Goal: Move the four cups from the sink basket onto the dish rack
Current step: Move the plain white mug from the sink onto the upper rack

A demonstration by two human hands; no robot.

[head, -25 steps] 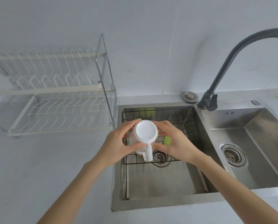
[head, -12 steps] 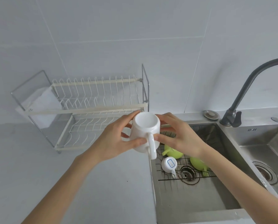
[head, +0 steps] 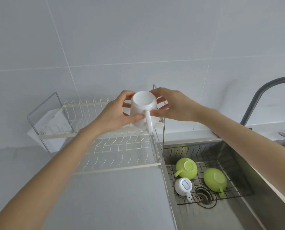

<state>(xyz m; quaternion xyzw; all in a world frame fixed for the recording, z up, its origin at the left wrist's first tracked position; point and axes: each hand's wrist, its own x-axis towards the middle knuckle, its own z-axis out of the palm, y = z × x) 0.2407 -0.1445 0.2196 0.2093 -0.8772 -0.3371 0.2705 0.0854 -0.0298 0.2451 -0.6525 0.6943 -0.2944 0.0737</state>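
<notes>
Nearest, in the sink basket, a small white cup and two green cups lie upside down on the wire. Farther off, the left hand and right hand clasp a white mug between their fingers, base toward the camera, handle down, over the right end of the dish rack.
</notes>
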